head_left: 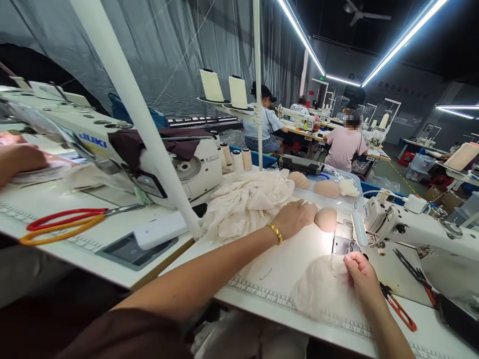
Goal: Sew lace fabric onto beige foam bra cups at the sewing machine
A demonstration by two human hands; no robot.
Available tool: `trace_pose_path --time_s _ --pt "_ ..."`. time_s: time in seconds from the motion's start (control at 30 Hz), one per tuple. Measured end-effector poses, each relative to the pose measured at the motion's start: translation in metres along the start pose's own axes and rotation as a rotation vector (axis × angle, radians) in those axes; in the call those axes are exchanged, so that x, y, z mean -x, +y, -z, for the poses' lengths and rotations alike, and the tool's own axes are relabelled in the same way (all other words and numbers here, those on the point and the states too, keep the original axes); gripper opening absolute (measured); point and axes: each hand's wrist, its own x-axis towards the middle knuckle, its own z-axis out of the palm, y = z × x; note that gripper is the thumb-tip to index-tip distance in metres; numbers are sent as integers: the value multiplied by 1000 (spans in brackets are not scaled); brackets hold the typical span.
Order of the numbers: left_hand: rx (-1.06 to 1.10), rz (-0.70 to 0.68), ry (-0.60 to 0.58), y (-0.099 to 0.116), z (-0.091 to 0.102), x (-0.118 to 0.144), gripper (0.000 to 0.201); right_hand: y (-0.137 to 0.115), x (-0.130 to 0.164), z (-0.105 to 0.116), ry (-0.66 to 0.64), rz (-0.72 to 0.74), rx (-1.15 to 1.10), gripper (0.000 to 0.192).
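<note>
My left hand [294, 218], with a gold bracelet at the wrist, reaches across the white table. Its fingers close on a beige moulded bra cup [310, 213], part of which they cover. Just right of it, another beige bra cup [326, 220] lies near the needle plate. My right hand [359, 271] pinches the edge of a sheer cream fabric piece [320, 289] in front of the needle. That piece spreads over the table's front edge and its printed ruler. The sewing machine [396, 219] stands at the right, its lamp lighting the work area.
A heap of cream lace fabric [247, 202] lies left of my forearm. Behind are stacked beige cups [298, 180] in a tray. Black snips [415, 269] and orange-handled snips [400, 309] lie right. A neighbouring machine [198, 164], a white pole [130, 99] and large scissors [67, 222] stand left.
</note>
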Motion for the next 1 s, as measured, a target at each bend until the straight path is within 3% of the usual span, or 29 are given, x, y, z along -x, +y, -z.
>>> trace_pose_path --time_s 0.2,0.37,0.5,0.6,0.67,0.73,0.83,0.9,0.93,1.0 --pt "83 153 -62 0 -3 -14 36 -1 -1 4 -9 -4 -89 42" --pt "167 207 -95 7 10 -10 37 -4 0 6 -7 -19 -129 48" --pt "239 191 -152 22 14 7 33 -3 1 7 4 -28 -169 61" --pt "317 150 -223 39 6 25 12 -5 6 7 -31 -25 -209 67" --pt "356 117 -274 50 0 31 4 -10 11 6 -63 10 -136 61" --pt "366 65 -331 58 -3 30 9 -19 19 3 -68 60 4 50" --pt "479 -126 -493 63 -2 19 45 -41 35 1 -133 172 209 30" --pt "665 -259 -684 65 -2 10 69 -56 43 3 -246 247 323 21" --pt "762 -294 -796 65 -2 5 70 -63 47 5 -296 264 365 19" --pt "887 -273 -983 62 -4 -1 52 -73 50 12 -323 272 434 18"
